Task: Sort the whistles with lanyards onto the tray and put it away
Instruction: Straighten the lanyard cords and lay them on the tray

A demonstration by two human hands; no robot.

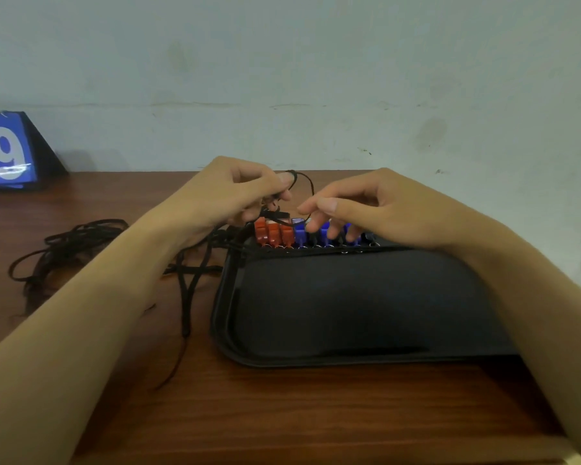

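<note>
Orange and blue whistles stand in a row along the far edge of the black tray, which sits near the table's front edge. The left hand pinches a black lanyard looping above the row, while the right hand hovers with loosely curled fingers touching the blue whistles. More cords lie tangled left of the tray, and a blue number card stands at the far left corner.

Glossy black plastic tray, wood-grain table
</note>
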